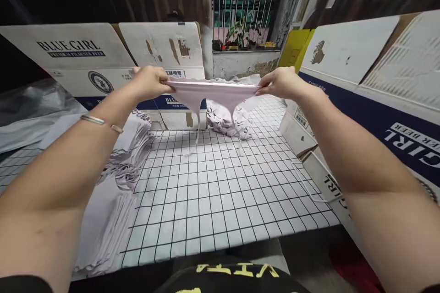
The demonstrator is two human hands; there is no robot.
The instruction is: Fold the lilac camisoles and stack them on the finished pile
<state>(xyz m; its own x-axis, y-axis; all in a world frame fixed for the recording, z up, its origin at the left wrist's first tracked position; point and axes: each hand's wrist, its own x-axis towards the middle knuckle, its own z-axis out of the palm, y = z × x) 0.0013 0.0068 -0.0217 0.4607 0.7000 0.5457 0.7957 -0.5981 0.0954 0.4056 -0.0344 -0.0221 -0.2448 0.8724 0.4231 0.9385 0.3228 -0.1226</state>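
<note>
A pale pink cloth piece [216, 92] is stretched out in the air above the table, between my two hands. Its top edge runs straight, and two thin strips dangle from its lower side. My left hand [151, 83] pinches the left end, fingers closed. At the opposite end, my right hand [279, 83] grips the cloth between thumb and fingers. Behind and below it lies a loose heap of similar pale cloth [228, 119], partly hidden by the held piece. Stacks of flat pale cloth pieces [106, 219] stand at the left, partly behind my left forearm.
The table has a white cover with a black grid [220, 183]. An opened carton [85, 50] stands upright at the back left; another carton [371, 78] walls the right side. A white wire frame [311, 183] leans there. Clear plastic [41, 100] lies far left.
</note>
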